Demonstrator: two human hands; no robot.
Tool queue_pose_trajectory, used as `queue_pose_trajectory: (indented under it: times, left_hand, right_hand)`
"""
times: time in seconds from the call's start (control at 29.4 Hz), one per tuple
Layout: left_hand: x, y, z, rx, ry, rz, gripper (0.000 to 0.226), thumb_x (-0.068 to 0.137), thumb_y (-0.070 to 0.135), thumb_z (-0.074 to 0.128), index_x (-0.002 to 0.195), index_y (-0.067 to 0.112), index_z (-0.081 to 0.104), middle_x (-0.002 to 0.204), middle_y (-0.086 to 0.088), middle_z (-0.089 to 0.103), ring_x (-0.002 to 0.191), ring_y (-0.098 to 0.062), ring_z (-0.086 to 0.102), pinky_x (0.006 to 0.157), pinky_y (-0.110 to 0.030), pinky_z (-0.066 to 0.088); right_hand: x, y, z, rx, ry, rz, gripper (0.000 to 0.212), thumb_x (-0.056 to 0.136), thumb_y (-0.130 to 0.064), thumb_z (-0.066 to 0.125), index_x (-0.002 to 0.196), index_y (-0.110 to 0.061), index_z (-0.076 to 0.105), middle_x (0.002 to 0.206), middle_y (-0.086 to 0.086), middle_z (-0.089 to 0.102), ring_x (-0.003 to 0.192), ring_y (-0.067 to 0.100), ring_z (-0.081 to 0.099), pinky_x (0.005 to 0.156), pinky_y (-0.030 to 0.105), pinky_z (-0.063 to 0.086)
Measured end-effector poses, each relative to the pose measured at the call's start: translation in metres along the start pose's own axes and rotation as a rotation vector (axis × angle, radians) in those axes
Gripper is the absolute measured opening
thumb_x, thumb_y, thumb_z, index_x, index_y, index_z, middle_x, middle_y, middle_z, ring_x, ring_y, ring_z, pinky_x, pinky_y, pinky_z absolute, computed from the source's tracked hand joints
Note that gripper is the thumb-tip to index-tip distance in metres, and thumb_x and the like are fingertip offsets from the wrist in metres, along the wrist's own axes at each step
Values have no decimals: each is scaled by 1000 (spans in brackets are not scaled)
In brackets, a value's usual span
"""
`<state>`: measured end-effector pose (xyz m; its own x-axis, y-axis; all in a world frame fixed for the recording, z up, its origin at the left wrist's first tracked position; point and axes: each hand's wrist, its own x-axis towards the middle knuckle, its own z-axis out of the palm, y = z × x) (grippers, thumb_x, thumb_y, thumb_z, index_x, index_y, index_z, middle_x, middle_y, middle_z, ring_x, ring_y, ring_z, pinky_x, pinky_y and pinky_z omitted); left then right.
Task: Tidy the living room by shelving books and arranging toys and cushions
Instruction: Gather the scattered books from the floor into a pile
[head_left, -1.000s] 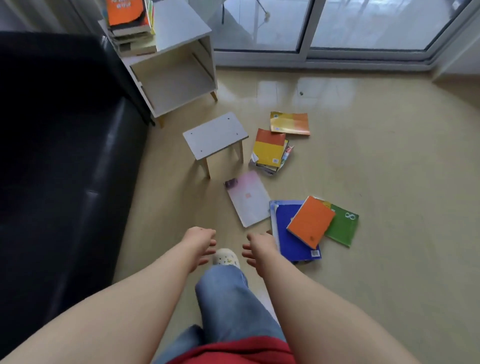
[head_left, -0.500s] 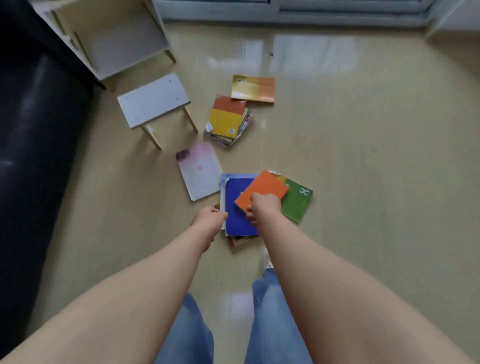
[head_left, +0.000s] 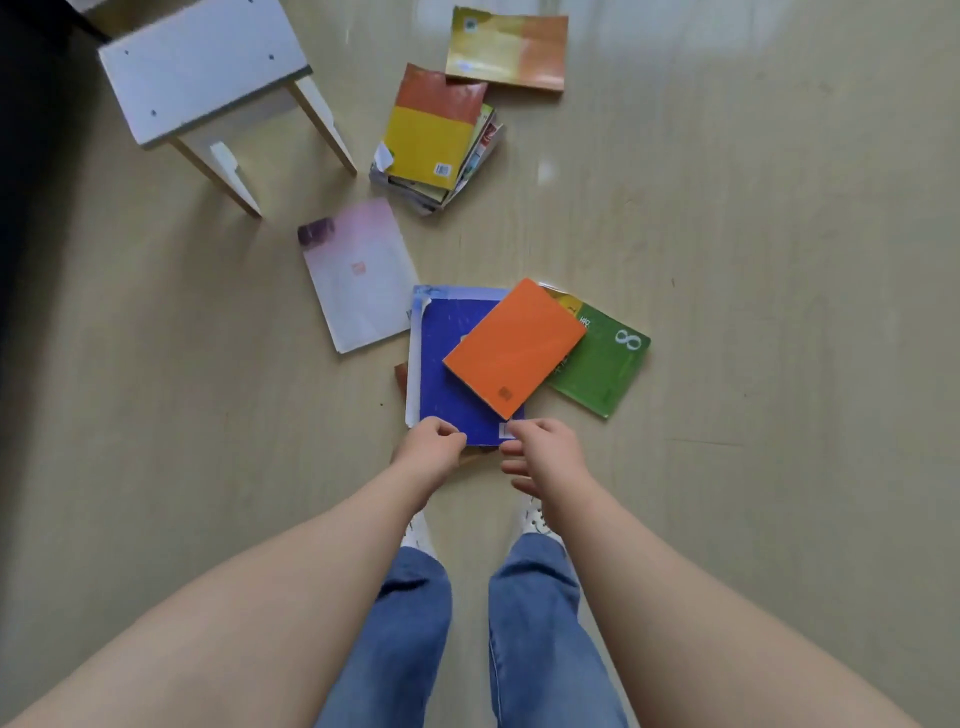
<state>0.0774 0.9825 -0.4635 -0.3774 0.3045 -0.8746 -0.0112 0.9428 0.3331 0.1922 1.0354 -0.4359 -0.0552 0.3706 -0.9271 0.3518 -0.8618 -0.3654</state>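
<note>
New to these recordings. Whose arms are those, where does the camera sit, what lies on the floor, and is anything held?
No machine: a person with bare hands, filmed from a camera on their head, looking down. On the floor an orange book lies across a blue book and a green book. The left hand curls at the blue book's near edge; whether it grips is unclear. The right hand beside it is loose, holding nothing. Farther off: a pale pink book, a book stack, a white stool.

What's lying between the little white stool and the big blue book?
A thin pale pink book lies flat between them, as the head view shows.
</note>
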Motion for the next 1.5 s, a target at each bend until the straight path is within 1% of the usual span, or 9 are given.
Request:
queue_pose_trajectory:
  times: [0.44, 0.58, 0.65, 0.82, 0.92, 1.06, 1.16, 1.33, 1.5]
  left_hand:
    - [221, -34, 49, 593, 49, 334, 25, 94, 25, 41, 115, 18, 52, 114, -2, 59, 98, -21, 57, 79, -33, 48]
    - [305, -20, 67, 545, 162, 406, 36, 90, 27, 47, 124, 20, 50, 132, -2, 46, 120, -22, 44, 91, -37, 45]
    - [345, -12, 77, 522, 189, 450, 43, 84, 33, 56, 125, 23, 48, 138, 0, 37, 131, -21, 31, 102, -42, 37]
    - [359, -4, 66, 110, -55, 436, 62, 86, 35, 59, 141, 25, 31, 120, 5, 46, 110, -17, 47, 95, -32, 40]
    - [350, -35, 68, 189, -82, 435, 61, 83, 31, 61, 138, 27, 34, 127, 6, 47, 115, -17, 45, 100, -36, 41]
    - [367, -35, 54, 41, -52, 352, 62, 84, 32, 63, 139, 23, 36, 131, 3, 46, 122, -19, 43, 102, -35, 38]
    - [377, -22, 45, -85, -82, 229, 50, 82, 43, 64, 123, 19, 49, 125, -3, 54, 109, -22, 54, 89, -35, 43]
    - [375, -39, 51, -51, -49, 185, 45, 86, 46, 59, 118, 15, 51, 118, 0, 49, 103, -20, 47, 86, -33, 42]
    - [373, -35, 38, -374, 82, 351, 59, 78, 50, 68, 122, 13, 53, 121, -4, 57, 108, -21, 55, 90, -34, 45]
  right_hand:
    - [239, 38, 52, -95, 65, -26, 9, 91, -21, 49, 84, -15, 48, 76, 6, 54, 72, 23, 52, 68, 31, 43]
    - [330, 21, 73, -173, 160, -126, 20, 89, -22, 50, 107, -15, 53, 100, 10, 57, 86, 29, 55, 74, 32, 43]
    - [372, 13, 73, -227, 301, -152, 39, 88, -22, 49, 126, -11, 50, 130, 12, 45, 112, 33, 49, 93, 35, 41]
    - [415, 24, 24, -225, 625, -99, 61, 79, -25, 58, 134, -10, 37, 139, 15, 34, 126, 36, 38, 106, 44, 33]
    - [416, 56, 9, 88, 522, 83, 81, 55, -24, 67, 129, -8, 40, 136, 14, 45, 119, 35, 49, 94, 45, 43]
    - [430, 44, 27, 192, 431, 10, 79, 64, -10, 76, 131, -4, 35, 130, 20, 49, 114, 39, 53, 94, 56, 45]
    - [434, 38, 28, 299, 381, -89, 73, 52, -3, 78, 119, -1, 52, 117, 18, 62, 99, 34, 63, 87, 55, 50]
    - [390, 18, 25, 169, 336, -412, 44, 84, -9, 65, 123, -13, 47, 110, 11, 59, 97, 31, 61, 91, 48, 51]
    - [351, -23, 47, 262, -69, -558, 18, 89, -3, 57, 100, -17, 54, 90, 7, 65, 70, 21, 64, 62, 33, 56]
